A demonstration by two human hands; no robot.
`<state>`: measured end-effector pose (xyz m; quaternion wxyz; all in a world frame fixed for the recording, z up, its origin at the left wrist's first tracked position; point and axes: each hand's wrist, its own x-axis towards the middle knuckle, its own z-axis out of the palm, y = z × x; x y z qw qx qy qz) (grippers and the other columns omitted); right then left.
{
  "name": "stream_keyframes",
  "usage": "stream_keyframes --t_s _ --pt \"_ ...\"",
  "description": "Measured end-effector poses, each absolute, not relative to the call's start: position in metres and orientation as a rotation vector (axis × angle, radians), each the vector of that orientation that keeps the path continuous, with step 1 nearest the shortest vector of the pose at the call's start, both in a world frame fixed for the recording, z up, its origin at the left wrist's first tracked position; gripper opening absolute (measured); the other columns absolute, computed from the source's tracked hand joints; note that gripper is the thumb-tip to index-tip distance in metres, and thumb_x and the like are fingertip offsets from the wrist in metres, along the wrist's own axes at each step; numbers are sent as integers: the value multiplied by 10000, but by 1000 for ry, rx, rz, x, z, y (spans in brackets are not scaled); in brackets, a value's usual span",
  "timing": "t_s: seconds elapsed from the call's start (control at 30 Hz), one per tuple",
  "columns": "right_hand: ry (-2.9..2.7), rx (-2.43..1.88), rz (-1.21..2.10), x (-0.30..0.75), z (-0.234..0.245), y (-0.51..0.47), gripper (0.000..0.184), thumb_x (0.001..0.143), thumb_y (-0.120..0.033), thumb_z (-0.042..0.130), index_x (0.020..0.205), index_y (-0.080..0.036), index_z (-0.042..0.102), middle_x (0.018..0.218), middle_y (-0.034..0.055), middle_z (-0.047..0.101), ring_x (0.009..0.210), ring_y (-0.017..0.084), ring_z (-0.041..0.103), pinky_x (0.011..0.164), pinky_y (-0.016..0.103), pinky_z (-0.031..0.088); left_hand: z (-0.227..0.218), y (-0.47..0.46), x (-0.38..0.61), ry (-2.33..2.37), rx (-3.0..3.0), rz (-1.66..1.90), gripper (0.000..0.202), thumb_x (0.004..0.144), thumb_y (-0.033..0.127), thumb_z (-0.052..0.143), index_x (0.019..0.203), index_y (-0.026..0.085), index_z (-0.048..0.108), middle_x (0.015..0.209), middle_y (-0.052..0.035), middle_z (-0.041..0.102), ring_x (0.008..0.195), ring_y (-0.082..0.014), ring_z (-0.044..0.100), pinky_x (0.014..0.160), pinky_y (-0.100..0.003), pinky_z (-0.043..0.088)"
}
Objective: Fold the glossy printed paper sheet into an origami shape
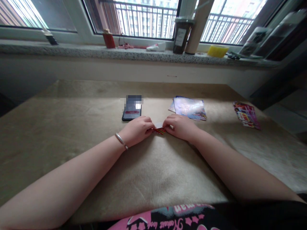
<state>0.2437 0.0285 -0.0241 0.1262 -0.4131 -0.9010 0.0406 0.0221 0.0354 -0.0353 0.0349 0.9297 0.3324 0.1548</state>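
Both hands are together over the middle of the table, pinching a small piece of printed paper point(159, 125). Its upper part shows white, and red and yellow print appears along the lower edge; it looks folded. My left hand point(138, 128), with a silver bracelet at the wrist, grips the left end between thumb and fingers. At the right end, my right hand point(181, 126) is closed on the paper in the same way. A dark phone point(133, 112) lies just beyond my left hand. Blue-purple printed sheets point(190, 108) lie stacked beyond my right hand.
Several red and purple printed cards point(246, 115) lie toward the table's right edge. The table point(153, 172) has a tan cover. On the granite windowsill point(96, 51) stand a red container point(109, 40), a lidded dark cup point(181, 36) and a yellow roll point(217, 51).
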Motion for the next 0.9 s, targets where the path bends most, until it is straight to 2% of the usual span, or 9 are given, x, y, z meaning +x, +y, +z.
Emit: stream_keyframes --t_s 0.27,0.47,0.67,0.9 --pt "-2797 -1170 32 248 -15 24 210 873 -221 506 863 -212 716 830 29 674 720 138 558 594 254 279 -27 38 16 903 2993 236 272 866 168 506 1041 247 699 842 -42 612 767 -153 572 694 -257 436" --pt "-2832 -1130 11 249 -14 24 204 855 -201 519 856 -231 721 843 23 681 715 133 556 588 255 277 -22 37 16 866 3029 194 188 853 158 509 884 200 689 865 -44 615 786 -151 572 712 -249 438" --pt "-2860 -1077 19 254 -15 27 205 845 -182 524 863 -231 723 861 22 691 755 142 581 614 253 316 -24 40 12 857 3051 212 168 838 179 556 889 238 704 837 -24 623 760 -145 571 676 -238 430" --pt "-2848 -1065 50 260 -15 30 231 812 -140 557 886 -260 741 882 4 724 748 145 621 629 252 373 -22 41 11 837 3075 210 143 820 176 564 840 222 698 811 -16 629 755 -137 567 663 -228 424"
